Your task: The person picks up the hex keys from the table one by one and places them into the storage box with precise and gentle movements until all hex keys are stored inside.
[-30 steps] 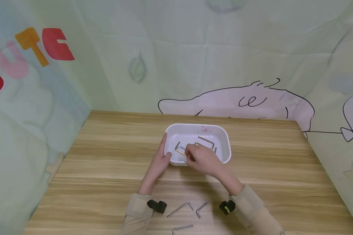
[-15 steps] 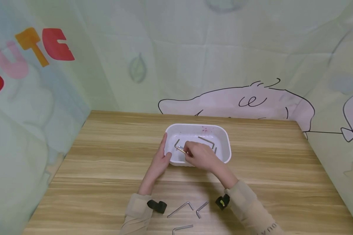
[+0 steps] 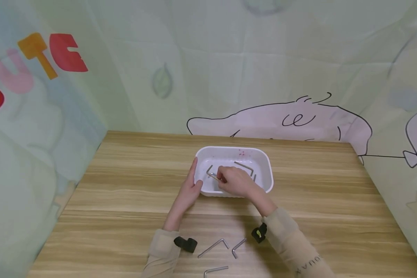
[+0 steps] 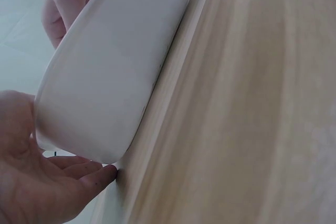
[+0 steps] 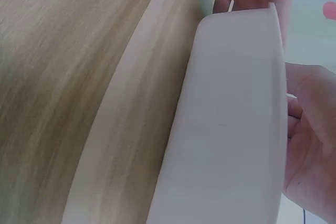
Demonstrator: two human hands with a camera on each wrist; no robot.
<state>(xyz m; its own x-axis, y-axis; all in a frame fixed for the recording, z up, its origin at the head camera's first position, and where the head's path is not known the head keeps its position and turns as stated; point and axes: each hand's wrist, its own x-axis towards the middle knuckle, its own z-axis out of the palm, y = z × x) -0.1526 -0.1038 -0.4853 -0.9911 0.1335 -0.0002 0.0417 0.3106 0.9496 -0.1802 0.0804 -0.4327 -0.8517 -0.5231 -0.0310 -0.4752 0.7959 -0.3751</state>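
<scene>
A white plastic tray (image 3: 268, 172) stands on the wooden table, with several L-shaped metal hex keys inside. My left hand (image 3: 188, 189) grips the tray's left end, thumb at the near rim and fingers along the outer wall. In the left wrist view those fingers (image 4: 86, 174) reach along the tray's end, close to the tabletop. My right hand (image 3: 236, 180) is over the tray's near side, pinching a hex key (image 3: 213, 176) between thumb and fingers; its far part is hidden by the hand. Another hex key (image 3: 244, 166) lies in the tray to the right.
Nearer me on the table lie a long hex key (image 3: 211, 248), a short one (image 3: 238, 247) and one more (image 3: 215, 269) at the frame's bottom. A printed cloth backdrop (image 3: 208, 77) rises behind the table's far edge.
My right hand has shifted slightly left and its forearm has swung leftward; the pinched hex key has shifted in the tray. My left hand and the tray stay in place.
</scene>
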